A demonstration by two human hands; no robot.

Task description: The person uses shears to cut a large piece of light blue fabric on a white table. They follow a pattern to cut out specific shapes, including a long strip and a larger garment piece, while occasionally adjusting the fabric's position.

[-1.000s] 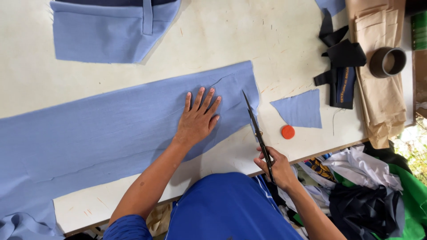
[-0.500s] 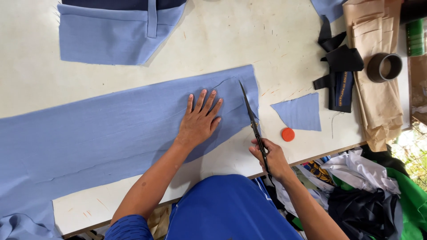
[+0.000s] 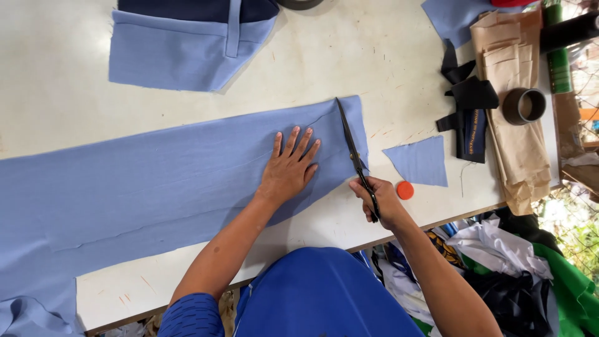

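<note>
Blue cloth strip [image 3: 156,187] cut off at left edge, scissor handles [image 3: 373,209] hidden in right hand [image 3: 382,203]

White table [image 3: 56,81]: long blue cloth [image 3: 143,187], blue scrap [image 3: 419,161], orange disc [image 3: 405,190], tape roll [image 3: 523,106].

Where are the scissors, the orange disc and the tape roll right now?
scissors [image 3: 350,143]: head view, on the dark blades lying over the blue cloth.
orange disc [image 3: 405,190]: head view, on its flat top, beside the right hand.
tape roll [image 3: 523,105]: head view, on its rim, resting on brown paper.
</note>
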